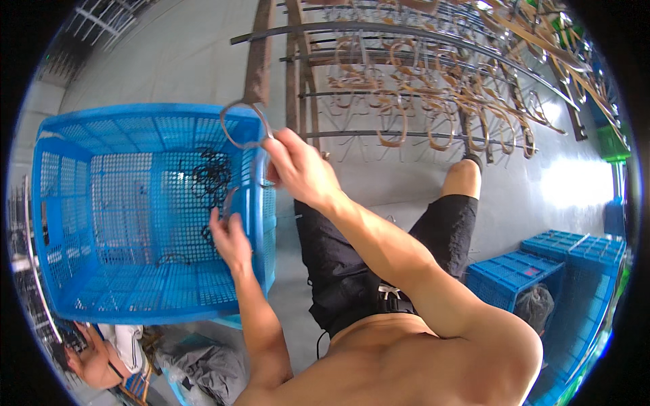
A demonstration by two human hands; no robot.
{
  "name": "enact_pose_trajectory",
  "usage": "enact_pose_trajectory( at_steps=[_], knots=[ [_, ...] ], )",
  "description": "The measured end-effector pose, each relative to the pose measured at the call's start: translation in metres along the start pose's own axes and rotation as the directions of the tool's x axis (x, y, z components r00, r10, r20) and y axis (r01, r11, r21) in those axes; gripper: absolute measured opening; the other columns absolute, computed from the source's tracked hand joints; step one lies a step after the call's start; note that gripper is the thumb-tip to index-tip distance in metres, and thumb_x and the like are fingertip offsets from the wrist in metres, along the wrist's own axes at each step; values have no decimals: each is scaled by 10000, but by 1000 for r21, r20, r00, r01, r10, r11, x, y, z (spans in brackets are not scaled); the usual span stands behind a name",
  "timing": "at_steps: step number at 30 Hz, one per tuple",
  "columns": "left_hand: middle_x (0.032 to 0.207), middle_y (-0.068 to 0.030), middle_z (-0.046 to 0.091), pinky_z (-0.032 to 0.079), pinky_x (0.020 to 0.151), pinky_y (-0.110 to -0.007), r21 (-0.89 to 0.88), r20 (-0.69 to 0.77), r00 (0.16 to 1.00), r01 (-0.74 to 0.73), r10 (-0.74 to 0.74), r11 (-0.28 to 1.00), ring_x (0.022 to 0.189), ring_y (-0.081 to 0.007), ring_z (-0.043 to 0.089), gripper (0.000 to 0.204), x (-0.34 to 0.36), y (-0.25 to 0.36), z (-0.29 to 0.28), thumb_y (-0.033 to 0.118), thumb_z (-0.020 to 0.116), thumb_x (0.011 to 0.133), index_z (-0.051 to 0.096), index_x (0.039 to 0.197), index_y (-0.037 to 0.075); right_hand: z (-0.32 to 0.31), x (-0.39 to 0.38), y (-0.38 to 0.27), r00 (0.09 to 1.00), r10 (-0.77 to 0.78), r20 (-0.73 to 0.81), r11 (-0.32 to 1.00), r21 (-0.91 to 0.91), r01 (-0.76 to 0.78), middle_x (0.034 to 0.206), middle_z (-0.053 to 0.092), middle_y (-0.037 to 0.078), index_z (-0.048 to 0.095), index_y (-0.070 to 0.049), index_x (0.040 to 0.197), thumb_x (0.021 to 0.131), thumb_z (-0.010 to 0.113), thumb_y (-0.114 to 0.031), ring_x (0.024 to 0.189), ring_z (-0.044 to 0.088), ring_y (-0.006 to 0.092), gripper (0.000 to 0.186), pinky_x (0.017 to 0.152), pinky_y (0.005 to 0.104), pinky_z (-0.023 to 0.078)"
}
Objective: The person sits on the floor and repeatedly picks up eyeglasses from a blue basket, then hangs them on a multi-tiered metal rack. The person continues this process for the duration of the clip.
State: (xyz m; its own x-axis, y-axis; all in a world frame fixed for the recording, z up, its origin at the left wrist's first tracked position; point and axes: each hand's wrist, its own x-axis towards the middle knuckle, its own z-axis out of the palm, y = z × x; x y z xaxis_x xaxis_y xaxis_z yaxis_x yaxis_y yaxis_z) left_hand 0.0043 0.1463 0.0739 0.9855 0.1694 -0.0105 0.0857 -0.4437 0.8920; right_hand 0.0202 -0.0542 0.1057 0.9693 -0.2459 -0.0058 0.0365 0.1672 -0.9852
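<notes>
My right hand point(298, 166) is closed around a thin, dark, open-ended curved band point(225, 130), which it raises over the right rim of a big blue mesh basket point(169, 110). A second shape, blurred, shows beneath those fingers. Inside the basket's right side, my left hand point(232, 242) has its thumb and forefinger on either side of another small curved band point(230, 198), seemingly gripping it; blur leaves the contact unclear. Farther in, a tangle of thin black pieces point(211, 172) lies on the basket floor close to the right wall.
A metal rack point(406, 37) hung with many brown curved bands point(393, 128) stands ahead to the right. Blue crates point(518, 271) sit at the lower right, one with a dark bag point(535, 304). Grey plastic point(203, 365) and another person point(101, 358) are at lower left.
</notes>
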Motion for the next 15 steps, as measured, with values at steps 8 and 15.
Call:
enact_pose_trajectory(
  at_steps=[8, 15],
  knots=[
    [805, 18, 520, 377, 685, -202, -599, 206, 974, 52, 91, 799, 694, -61, 457, 482, 3, 31, 57, -27, 604, 752, 461, 1210, 25, -55, -17, 33, 748, -75, -660, 989, 46, 140, 615, 494, -23, 550, -3, 1081, 956, 453, -176, 526, 427, 36, 234, 475, 198, 367],
    [949, -79, 638, 409, 614, -198, -670, 362, 928, 191, 91, 718, 705, -88, 554, 333, 41, 81, 154, 86, 606, 844, 444, 1130, 32, -49, 28, 31, 619, -1, -786, 986, 102, 131, 643, 491, 31, 491, -10, 1055, 965, 414, -198, 492, 418, 83, 222, 425, 262, 353]
  ],
)
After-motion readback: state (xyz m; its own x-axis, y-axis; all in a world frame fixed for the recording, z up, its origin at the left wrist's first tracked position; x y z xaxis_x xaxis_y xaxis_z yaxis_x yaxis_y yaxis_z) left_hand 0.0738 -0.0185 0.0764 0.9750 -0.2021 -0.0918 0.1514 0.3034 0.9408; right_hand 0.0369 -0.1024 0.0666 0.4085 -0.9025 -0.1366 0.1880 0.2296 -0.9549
